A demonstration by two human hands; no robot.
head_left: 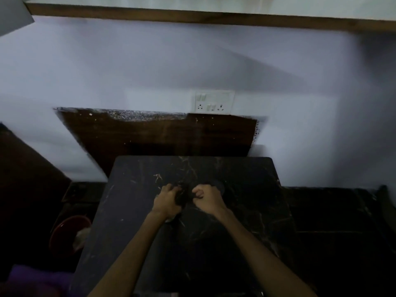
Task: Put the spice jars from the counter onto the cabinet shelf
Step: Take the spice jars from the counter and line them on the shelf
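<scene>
Left hand (168,200) and right hand (206,197) curl around something dark, blurred, unidentifiable.

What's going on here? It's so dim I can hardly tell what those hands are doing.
A person stands at a dark marble counter. The left hand and right hand are both curled around a small dark thing between them, too blurred to tell whether it is a spice jar. A wooden shelf edge runs overhead.
</scene>
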